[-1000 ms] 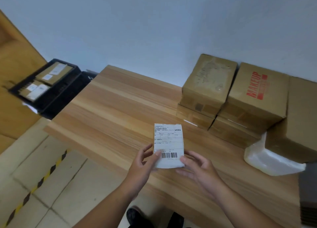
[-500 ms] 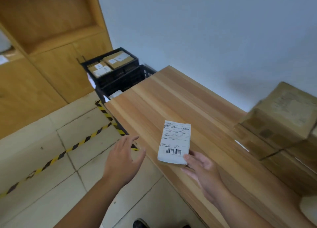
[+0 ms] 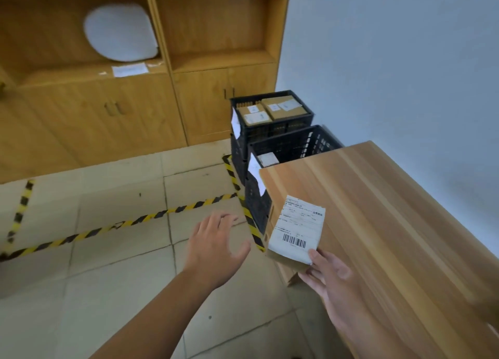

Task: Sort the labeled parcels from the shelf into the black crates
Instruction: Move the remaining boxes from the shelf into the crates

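My right hand [image 3: 330, 279] grips a small cardboard parcel [image 3: 295, 230] by its lower corner; a white barcode label covers its top face. It hangs over the near left corner of the wooden table [image 3: 383, 223]. My left hand [image 3: 216, 246] hovers over the floor to the left of the parcel, fingers spread, holding nothing. Two black crates stand ahead against the wall: the far crate [image 3: 272, 127] holds two labeled boxes, and the near crate [image 3: 294, 145] has a small parcel at its bottom. A white bag parcel [image 3: 120, 33] lies on the wooden shelf [image 3: 135, 72].
Yellow-and-black hazard tape [image 3: 135, 219] runs across the tiled floor toward the crates. Wooden cabinet doors [image 3: 108, 115] fill the space below the shelf. A white paper label [image 3: 129, 69] lies on the shelf edge. White paper tags hang on the crates' left sides.
The view has swung left from the table's boxes to the shelf and crates. My left hand let go of the parcel and moved out left; my right hand alone carries it.
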Demonstrator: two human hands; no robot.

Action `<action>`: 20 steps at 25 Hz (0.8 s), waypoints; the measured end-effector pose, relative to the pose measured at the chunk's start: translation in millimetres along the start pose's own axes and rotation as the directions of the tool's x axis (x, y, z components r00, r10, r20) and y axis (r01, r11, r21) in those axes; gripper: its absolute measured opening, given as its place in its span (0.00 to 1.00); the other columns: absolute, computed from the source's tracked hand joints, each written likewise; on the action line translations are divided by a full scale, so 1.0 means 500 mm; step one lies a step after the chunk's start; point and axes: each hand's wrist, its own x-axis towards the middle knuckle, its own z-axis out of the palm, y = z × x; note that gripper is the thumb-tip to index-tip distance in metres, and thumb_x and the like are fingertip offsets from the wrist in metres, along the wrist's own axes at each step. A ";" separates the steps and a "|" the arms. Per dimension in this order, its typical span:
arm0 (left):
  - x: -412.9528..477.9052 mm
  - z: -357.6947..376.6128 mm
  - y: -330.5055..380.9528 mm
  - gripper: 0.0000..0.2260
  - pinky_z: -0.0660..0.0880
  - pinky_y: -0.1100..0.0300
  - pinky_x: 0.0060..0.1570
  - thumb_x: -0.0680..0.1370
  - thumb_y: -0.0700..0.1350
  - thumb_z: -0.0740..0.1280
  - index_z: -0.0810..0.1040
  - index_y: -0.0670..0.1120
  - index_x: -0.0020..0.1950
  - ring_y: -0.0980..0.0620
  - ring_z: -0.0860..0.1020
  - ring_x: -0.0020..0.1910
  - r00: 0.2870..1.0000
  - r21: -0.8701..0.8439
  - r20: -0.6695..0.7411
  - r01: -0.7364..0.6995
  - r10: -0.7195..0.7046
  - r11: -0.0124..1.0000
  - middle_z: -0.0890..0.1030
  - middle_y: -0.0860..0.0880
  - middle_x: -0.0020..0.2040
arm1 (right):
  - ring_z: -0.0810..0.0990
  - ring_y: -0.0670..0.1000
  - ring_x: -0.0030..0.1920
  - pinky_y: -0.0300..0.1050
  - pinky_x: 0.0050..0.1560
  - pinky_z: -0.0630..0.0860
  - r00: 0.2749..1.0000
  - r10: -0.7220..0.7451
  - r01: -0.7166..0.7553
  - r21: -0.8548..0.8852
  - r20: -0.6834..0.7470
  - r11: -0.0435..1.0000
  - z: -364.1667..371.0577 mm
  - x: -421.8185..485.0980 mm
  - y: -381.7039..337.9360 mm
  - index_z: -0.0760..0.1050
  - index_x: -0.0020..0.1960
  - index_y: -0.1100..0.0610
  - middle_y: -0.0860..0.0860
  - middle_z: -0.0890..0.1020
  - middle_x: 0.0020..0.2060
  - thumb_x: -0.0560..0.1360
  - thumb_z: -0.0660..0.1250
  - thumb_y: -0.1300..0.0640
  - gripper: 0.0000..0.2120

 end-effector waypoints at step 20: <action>0.368 -0.022 -0.215 0.27 0.59 0.58 0.75 0.81 0.64 0.56 0.64 0.53 0.77 0.57 0.65 0.72 0.965 0.094 0.041 0.254 -0.259 0.963 0.67 0.58 0.72 | 0.85 0.53 0.58 0.57 0.66 0.79 0.957 0.170 -0.143 -0.128 0.235 0.981 0.338 0.441 -0.107 0.78 0.65 0.58 0.52 0.88 0.54 0.78 0.72 0.57 0.16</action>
